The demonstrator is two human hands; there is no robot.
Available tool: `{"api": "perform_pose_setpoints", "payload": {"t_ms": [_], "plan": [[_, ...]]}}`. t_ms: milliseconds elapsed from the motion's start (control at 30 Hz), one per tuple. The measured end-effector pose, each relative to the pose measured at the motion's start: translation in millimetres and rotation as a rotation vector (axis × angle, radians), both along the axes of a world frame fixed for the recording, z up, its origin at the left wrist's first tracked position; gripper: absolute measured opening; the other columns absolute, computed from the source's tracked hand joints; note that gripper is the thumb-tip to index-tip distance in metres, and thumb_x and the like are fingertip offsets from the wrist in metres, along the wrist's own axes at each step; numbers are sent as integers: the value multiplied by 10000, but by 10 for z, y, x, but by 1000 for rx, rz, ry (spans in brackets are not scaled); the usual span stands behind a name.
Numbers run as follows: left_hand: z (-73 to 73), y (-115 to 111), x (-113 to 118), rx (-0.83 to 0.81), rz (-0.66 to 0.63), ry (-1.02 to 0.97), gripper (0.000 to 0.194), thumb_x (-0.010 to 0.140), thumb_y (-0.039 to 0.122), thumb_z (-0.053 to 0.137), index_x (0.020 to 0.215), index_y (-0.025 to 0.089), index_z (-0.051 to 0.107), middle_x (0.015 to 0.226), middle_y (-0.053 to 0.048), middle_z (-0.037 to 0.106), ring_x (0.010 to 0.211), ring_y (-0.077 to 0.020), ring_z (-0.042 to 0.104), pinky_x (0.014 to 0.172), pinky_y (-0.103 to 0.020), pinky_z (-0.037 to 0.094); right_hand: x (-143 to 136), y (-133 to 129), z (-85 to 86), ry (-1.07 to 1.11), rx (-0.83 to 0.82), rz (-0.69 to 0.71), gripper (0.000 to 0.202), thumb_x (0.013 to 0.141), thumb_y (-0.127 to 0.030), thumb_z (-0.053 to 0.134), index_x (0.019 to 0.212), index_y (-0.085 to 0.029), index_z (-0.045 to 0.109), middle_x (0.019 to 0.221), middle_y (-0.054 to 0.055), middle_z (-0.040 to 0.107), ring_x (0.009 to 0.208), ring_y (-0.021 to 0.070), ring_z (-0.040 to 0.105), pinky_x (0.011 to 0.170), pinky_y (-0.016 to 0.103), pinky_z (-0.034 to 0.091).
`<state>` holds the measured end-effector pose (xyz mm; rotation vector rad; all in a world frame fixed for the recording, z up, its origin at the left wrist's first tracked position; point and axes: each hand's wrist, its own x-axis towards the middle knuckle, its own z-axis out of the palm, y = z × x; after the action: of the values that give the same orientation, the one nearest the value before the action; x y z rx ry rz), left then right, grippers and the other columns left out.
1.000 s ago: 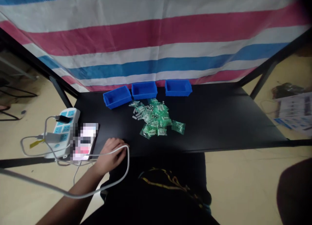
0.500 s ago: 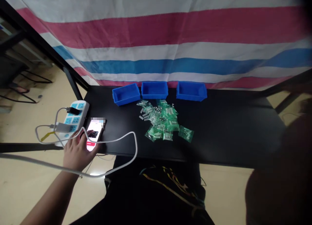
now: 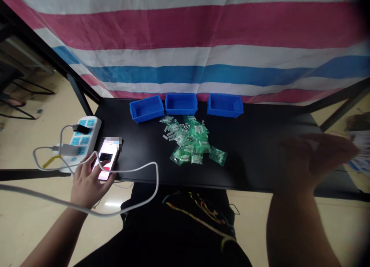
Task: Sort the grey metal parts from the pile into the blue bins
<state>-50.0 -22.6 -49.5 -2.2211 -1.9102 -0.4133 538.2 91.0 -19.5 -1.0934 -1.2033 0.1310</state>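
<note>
My left hand [image 3: 88, 182] is over a lit phone [image 3: 111, 153] at the table's left end. Its fingers are apart, with one fingertip on the screen and the thumb by the right edge. A white cable [image 3: 138, 167] loops across in front of this hand and the phone. My right hand [image 3: 320, 155] is smeared by motion above the right side of the black table [image 3: 260, 143], away from any item, and its fingers are unclear. A pile of small green-tinted clear packets [image 3: 189, 140] with small pale parts lies mid-table, one packet [image 3: 218, 156] at its right.
Three blue bins, a left one [image 3: 147, 108], a middle one [image 3: 181, 104] and a right one [image 3: 225, 105], line the back edge before a striped cloth [image 3: 179, 32]. A power strip [image 3: 83, 140] with plugs and cables stands at the left. Dark frame posts rise at both sides.
My right hand has come into clearer view over the table's right side, up from a dark blur. My left hand stays at the phone, with a finger shifted on the screen. The view has shifted slightly.
</note>
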Motion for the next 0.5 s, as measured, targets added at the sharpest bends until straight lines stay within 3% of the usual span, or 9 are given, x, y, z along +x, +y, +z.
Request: {"api": "perform_pose_setpoints", "payload": {"t_ms": [133,333,500], "plan": [[6,9,19,-11,34,-13,479,857,373,717,1303,231,613,1553,-200,423,1406,-480,415,1081,-684,398,5,-10,-35,-63,53,24,437,722,-69,635,1089,-233,463,1036,35,524,611,95,546,522,308,535],[-19,136,-77,-67,34,18,589,884,485,639,1374,169,561,1519,-236,440,1438,-478,363,1122,-677,348,-81,-59,-81,7,-101,-27,420,713,-181,692,1045,-246,443,1009,3,552,592,100,584,552,308,510],[2,357,-82,-35,19,22,624,891,499,610,1395,147,507,1427,-197,537,1465,-433,327,1165,-674,293,-40,-115,-260,40,-274,16,489,731,-285,759,1105,-240,447,1006,-1,565,635,110,622,633,313,509]]}}
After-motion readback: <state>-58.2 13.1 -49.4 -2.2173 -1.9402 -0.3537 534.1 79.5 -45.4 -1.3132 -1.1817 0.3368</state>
